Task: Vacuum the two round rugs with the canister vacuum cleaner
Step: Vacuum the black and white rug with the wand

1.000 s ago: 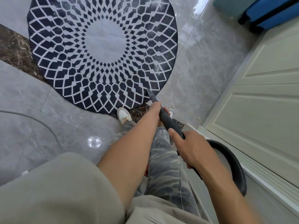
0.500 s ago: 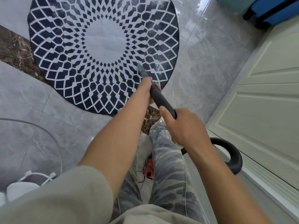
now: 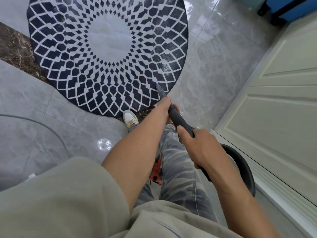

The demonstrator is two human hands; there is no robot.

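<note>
A round rug (image 3: 109,38) with a dark blue and white diamond pattern lies on the grey tile floor ahead of me. Both hands grip the black vacuum wand (image 3: 180,120). My left hand (image 3: 166,104) holds it near the front, my right hand (image 3: 199,148) further back. The narrow nozzle tip (image 3: 158,87) rests on the rug's near right edge. A black hose (image 3: 243,167) curves away behind my right wrist. A red part of the canister vacuum (image 3: 156,172) shows between my legs; the rest is hidden. White dust speckles the rug's right side (image 3: 167,67).
A cream panelled door (image 3: 274,103) runs along the right. A blue suitcase (image 3: 291,7) stands at the top right. A brown marble strip (image 3: 15,47) crosses the floor at left. My white shoe (image 3: 130,118) touches the rug's near edge. A thin cable (image 3: 51,131) arcs over the left tiles.
The nozzle was pushed forward over the rug half a second ago and has now drawn back to its near right edge. Both hands moved back with the wand.
</note>
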